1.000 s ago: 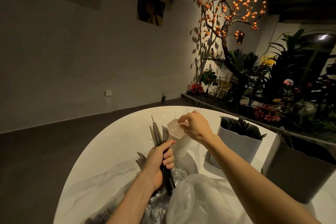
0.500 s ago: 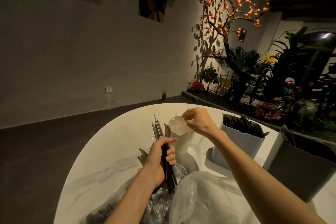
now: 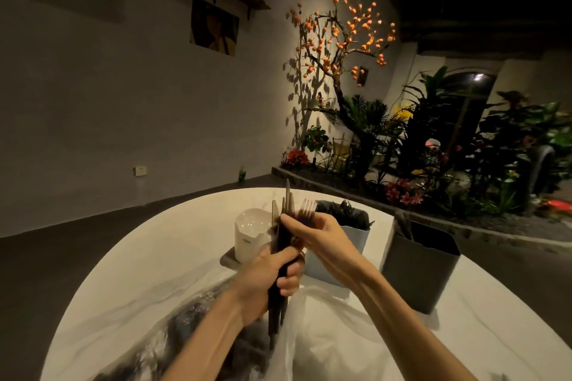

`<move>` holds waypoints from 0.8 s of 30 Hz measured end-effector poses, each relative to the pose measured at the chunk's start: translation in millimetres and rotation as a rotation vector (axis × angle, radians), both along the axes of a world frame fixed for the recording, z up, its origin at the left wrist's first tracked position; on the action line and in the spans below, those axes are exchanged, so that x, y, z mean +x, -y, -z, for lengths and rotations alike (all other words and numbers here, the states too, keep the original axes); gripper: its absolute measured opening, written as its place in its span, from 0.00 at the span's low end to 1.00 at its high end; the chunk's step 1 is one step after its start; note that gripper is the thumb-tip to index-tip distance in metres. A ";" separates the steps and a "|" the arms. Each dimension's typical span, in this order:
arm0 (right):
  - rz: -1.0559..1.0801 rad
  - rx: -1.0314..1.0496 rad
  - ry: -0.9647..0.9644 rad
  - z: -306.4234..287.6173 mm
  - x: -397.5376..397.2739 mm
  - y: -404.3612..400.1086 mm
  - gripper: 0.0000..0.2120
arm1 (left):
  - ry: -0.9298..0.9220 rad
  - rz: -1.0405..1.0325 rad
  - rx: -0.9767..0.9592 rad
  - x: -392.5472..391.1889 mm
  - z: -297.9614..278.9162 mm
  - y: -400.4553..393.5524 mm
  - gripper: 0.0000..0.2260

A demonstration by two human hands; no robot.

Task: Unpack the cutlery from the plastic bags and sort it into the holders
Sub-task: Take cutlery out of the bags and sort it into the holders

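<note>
Cutlery bundle of dark plastic forks and knives (image 3: 283, 244) stands upright above the clear plastic bags (image 3: 325, 334), clenched in the left hand (image 3: 269, 275) so the right hand (image 3: 322, 233) can pinch one fork out for the white, pale-blue or dark grey holders behind.

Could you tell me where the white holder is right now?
The white holder stands left of centre in the head view, just left of the cutlery bundle.
</note>
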State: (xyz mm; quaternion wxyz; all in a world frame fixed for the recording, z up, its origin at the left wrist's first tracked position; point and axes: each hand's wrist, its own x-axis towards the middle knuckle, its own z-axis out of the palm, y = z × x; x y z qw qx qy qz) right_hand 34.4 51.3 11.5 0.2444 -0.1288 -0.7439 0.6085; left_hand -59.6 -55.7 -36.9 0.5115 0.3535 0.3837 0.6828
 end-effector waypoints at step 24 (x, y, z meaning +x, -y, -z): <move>0.582 0.673 -0.118 -18.0 27.1 -1.2 0.05 | -0.398 -0.521 -0.320 25.0 15.8 -39.9 0.06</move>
